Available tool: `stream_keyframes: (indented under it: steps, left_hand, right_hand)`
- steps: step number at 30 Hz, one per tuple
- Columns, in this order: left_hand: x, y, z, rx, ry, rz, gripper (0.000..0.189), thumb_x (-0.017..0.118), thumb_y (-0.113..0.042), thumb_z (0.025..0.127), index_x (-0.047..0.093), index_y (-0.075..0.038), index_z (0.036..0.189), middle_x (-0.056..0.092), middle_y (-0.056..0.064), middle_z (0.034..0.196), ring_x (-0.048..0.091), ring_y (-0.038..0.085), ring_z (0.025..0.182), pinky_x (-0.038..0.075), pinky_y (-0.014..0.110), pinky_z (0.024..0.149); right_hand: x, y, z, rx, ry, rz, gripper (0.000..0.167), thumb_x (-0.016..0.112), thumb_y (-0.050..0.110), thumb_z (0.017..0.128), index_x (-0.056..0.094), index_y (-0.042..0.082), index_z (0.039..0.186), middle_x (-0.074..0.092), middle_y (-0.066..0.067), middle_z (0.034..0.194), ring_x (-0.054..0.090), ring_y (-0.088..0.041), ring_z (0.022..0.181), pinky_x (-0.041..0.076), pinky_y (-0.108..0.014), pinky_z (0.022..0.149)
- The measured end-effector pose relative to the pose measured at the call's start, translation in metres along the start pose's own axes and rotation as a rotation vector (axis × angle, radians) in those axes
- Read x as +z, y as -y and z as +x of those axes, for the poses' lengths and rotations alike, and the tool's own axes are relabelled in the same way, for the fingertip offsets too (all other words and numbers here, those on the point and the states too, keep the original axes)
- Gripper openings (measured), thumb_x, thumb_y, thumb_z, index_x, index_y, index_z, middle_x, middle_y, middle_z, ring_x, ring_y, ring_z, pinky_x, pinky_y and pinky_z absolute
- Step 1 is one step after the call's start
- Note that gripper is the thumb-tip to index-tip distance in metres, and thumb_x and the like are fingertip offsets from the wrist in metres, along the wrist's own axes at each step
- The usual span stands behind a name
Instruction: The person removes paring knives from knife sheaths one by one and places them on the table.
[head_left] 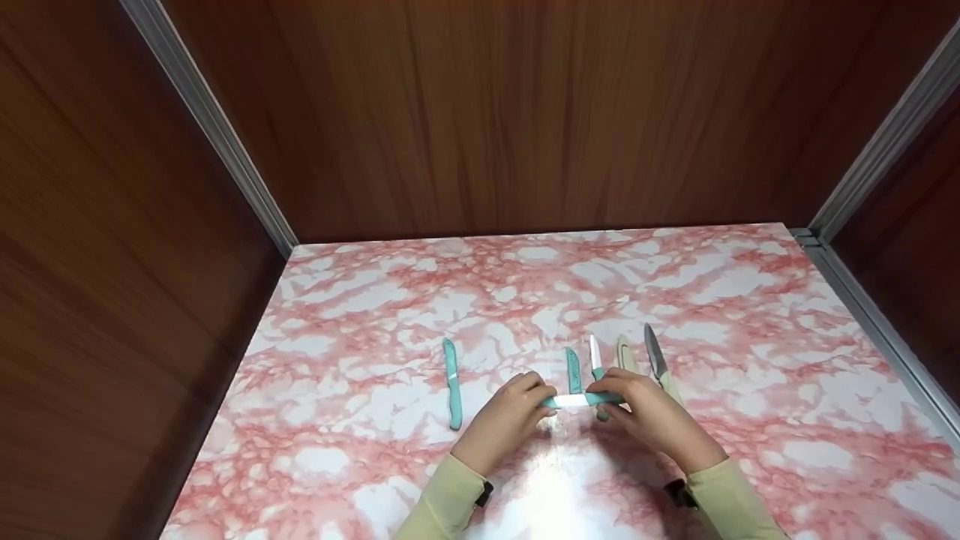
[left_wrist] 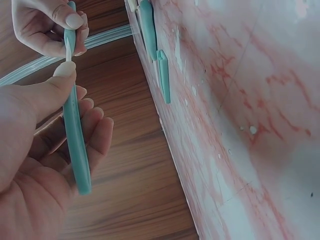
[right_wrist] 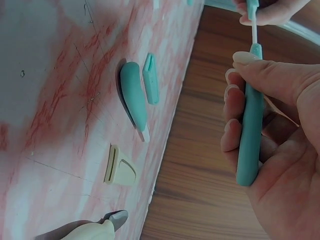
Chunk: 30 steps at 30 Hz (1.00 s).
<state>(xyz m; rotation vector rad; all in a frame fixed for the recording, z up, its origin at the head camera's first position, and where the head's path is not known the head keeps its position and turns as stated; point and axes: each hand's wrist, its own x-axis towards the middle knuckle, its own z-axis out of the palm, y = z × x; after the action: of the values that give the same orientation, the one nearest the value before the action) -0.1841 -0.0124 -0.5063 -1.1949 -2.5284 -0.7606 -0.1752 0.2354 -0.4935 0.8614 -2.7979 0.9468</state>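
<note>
Both hands hold a teal knife (head_left: 571,400) level above the table, with a strip of white blade showing between its two teal ends. My left hand (head_left: 517,405) pinches the left end; in the left wrist view the thumb presses that teal end (left_wrist: 77,145) against the fingers. Gripping the right end is my right hand (head_left: 641,409), its thumb along the teal grip (right_wrist: 250,135) in the right wrist view. Which end is handle and which is sheath, I cannot tell. Just beyond the hands lie a teal sheath (head_left: 573,367) and another white-bladed teal knife (head_left: 595,354), partly hidden by the right hand.
Right of these lie a cream sheath (head_left: 625,352) and a grey-bladed knife (head_left: 655,352) with a cream handle. A teal knife with a white band (head_left: 452,382) lies on the left. Wood-patterned panels (head_left: 487,112) surround the red-and-white marbled table (head_left: 360,315).
</note>
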Motion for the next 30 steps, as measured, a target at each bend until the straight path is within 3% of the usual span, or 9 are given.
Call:
stream_keyframes:
  steps: [5, 19, 24, 30]
  left_hand:
    - [-0.0002, 0.0008, 0.0002, 0.008, -0.009, 0.0, 0.02, 0.066, -0.018, 0.09, 0.066, -0.012, 0.109, 0.054, -0.003, 0.099, 0.052, 0.006, 0.087, 0.043, 0.01, 0.078]
    - [-0.0032, -0.0018, -0.0006, -0.043, 0.026, -0.027, 0.02, 0.064, -0.019, 0.091, 0.066, -0.012, 0.11, 0.054, -0.004, 0.102, 0.052, 0.006, 0.092, 0.043, 0.01, 0.08]
    - [-0.0033, -0.0013, -0.0005, -0.037, 0.01, 0.037, 0.024, 0.065, -0.022, 0.09, 0.067, -0.012, 0.112, 0.055, -0.005, 0.101, 0.052, 0.007, 0.092, 0.044, 0.015, 0.083]
    - [-0.0036, -0.0005, -0.0005, -0.025, -0.01, 0.075, 0.023, 0.067, -0.022, 0.09, 0.067, -0.014, 0.111, 0.055, -0.006, 0.1, 0.051, 0.008, 0.092, 0.043, 0.017, 0.084]
  right_hand:
    - [-0.001, -0.0005, 0.0004, -0.001, -0.001, -0.011, 0.025, 0.071, -0.001, 0.083, 0.07, 0.017, 0.101, 0.058, 0.011, 0.092, 0.056, -0.004, 0.079, 0.052, -0.027, 0.067]
    - [-0.0021, -0.0016, -0.0008, -0.01, 0.005, 0.009, 0.025, 0.072, -0.001, 0.083, 0.07, 0.016, 0.102, 0.058, 0.01, 0.091, 0.058, -0.005, 0.081, 0.053, -0.029, 0.067]
    - [-0.003, -0.0011, -0.0016, -0.002, 0.023, 0.009, 0.024, 0.071, 0.002, 0.085, 0.07, 0.014, 0.105, 0.058, 0.01, 0.093, 0.057, -0.006, 0.08, 0.054, -0.034, 0.067]
    - [-0.0039, 0.0, -0.0019, 0.012, 0.031, 0.003, 0.026, 0.071, 0.002, 0.085, 0.069, 0.015, 0.107, 0.058, 0.009, 0.096, 0.057, -0.006, 0.082, 0.053, -0.031, 0.068]
